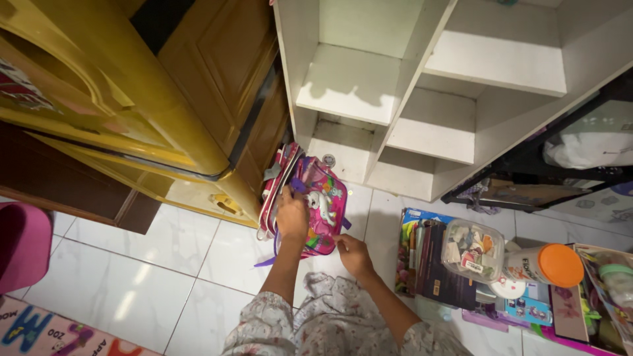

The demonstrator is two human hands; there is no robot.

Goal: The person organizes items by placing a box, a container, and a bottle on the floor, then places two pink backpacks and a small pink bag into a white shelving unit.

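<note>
Pink-and-purple child's backpack with unicorn print, upright on tiled floor; left hand grips its top, right hand pinches its lower edge.

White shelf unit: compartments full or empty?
Empty, as far as visible. The shelf unit shows bare white boards in every compartment in view; its upper part is cut off. Books and containers lie on the floor instead.
</note>
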